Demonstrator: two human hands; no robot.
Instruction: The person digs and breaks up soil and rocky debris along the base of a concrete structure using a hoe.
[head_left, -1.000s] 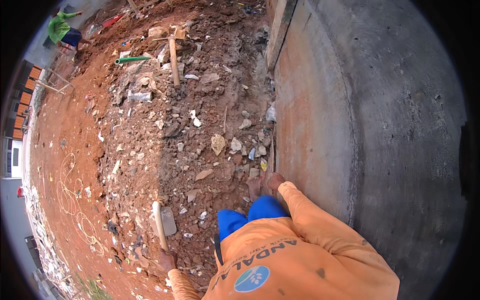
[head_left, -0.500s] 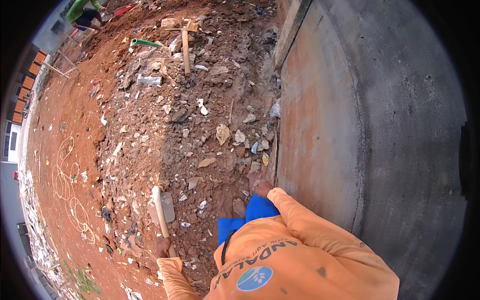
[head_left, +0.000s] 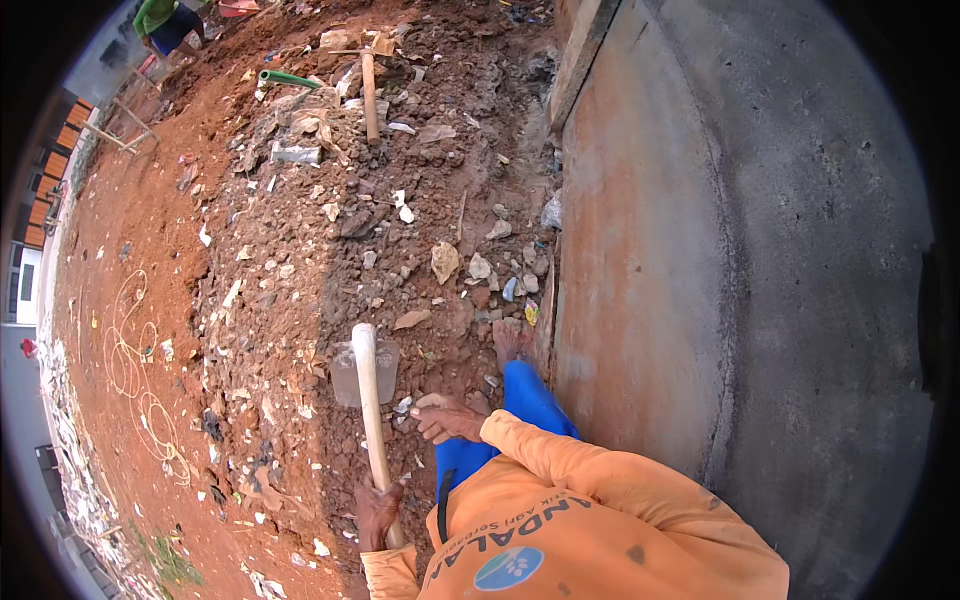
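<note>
My left hand is closed around the lower part of a hoe's pale wooden handle. The hoe points away from me, and its flat grey metal blade is at the far end, over the rubble just ahead of my legs. To the right of the handle is my right hand, apart from it and in front of my blue trousers. Its fingers are loosely bent and apart, with nothing visible in them.
A pickaxe and a green pipe lie on the rubble farther ahead. Along my right runs a concrete wall. Coiled cable lies on red soil at left. Another person bends at the far left. My bare foot is beside the wall.
My left hand has brought the hoe rightward, nearer my body. My right hand has moved left from beside my knee at the wall toward the handle.
</note>
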